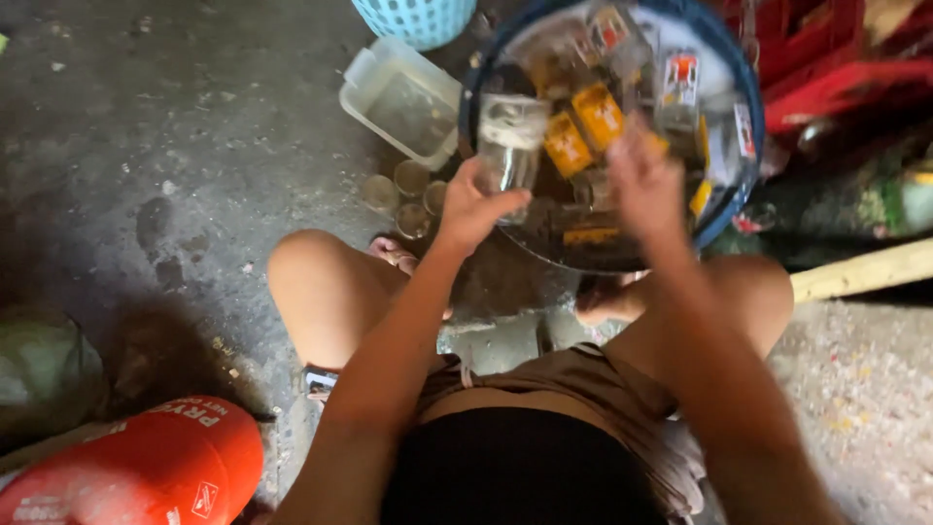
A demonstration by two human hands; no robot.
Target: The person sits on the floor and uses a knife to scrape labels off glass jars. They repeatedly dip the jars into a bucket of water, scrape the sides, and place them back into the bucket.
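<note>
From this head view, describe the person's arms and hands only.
Both arms are bare to the shoulder, with no sleeves visible. The left hand and right hand wear no gloves; no rings, watch or bands can be made out. The right hand is motion-blurred.

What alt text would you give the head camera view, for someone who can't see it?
A seated person's left hand holds a clear glass over a round blue-rimmed basin full of glasses, while the blurred right hand reaches in. A clear plastic tub and small cups sit on the concrete floor.
</note>
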